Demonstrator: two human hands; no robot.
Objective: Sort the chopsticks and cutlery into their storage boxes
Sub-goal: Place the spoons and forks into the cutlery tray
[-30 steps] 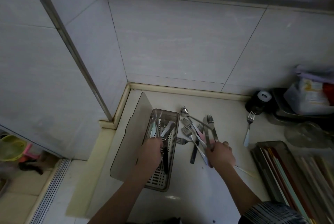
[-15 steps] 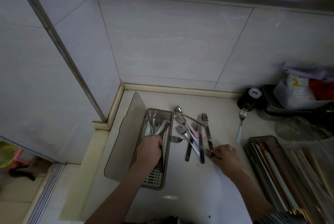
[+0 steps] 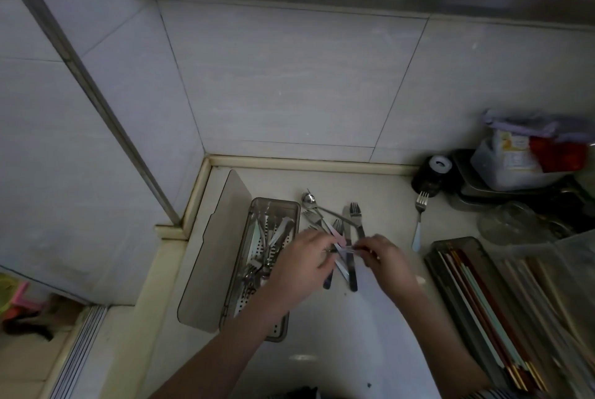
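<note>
Both hands, left hand [image 3: 302,257] and right hand [image 3: 384,253], pinch one fork [image 3: 346,249] mid-frame; lift it clear of the pile [image 3: 335,228], then lay it flat in the box [image 3: 273,205] at left.

Loose forks, spoon [image 3: 309,200] crisscrossed mid-counter; cutlery box [image 3: 261,269] left, part-filled; chopstick box [image 3: 476,308] right; lone fork [image 3: 419,220] apart.

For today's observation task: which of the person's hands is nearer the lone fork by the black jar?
Right. The right hand lies left of and below the fork; the left hand is farther left, beside the cutlery box.
</note>
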